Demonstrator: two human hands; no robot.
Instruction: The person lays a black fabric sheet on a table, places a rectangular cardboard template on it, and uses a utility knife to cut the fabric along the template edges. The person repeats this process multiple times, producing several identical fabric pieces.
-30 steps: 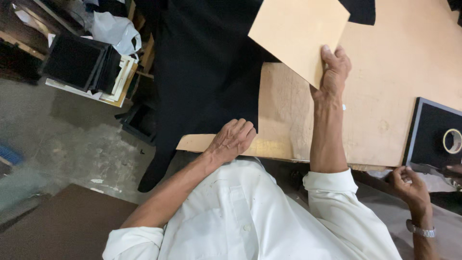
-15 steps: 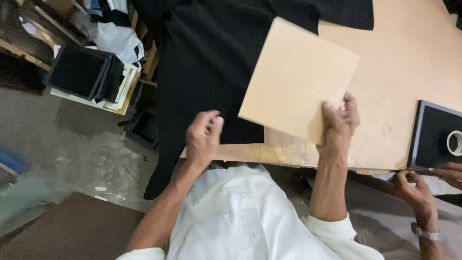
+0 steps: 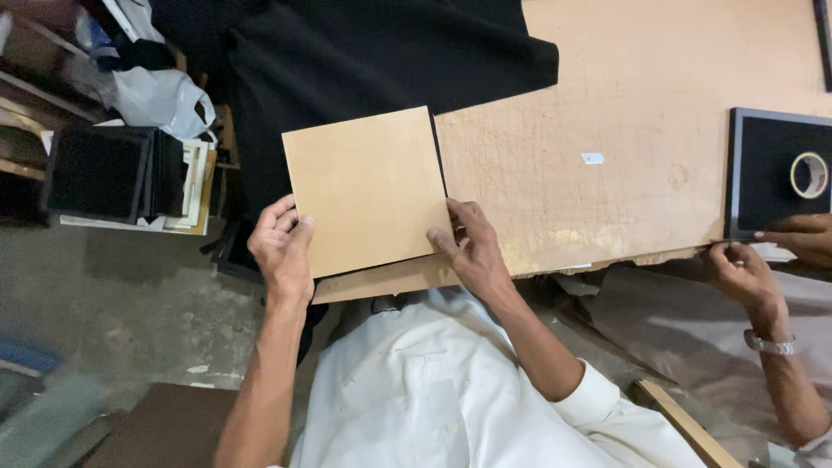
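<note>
Gripping a square tan board (image 3: 364, 191) at its two near corners are both hands — left hand (image 3: 284, 247) with fingers curled over the left corner, right hand (image 3: 468, 247) pinching the right one. Board lies flat, partly over black cloth (image 3: 364, 61) and partly over the worn wooden table (image 3: 607, 130). A co-worker's hands (image 3: 745, 269) touch a black frame (image 3: 763, 173) carrying a tape roll (image 3: 809, 174) — well apart.

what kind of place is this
Probably a picture-framing workshop: the hands hold a square backing board on a worn worktable, with a black frame, tape roll and black cloth.
</note>
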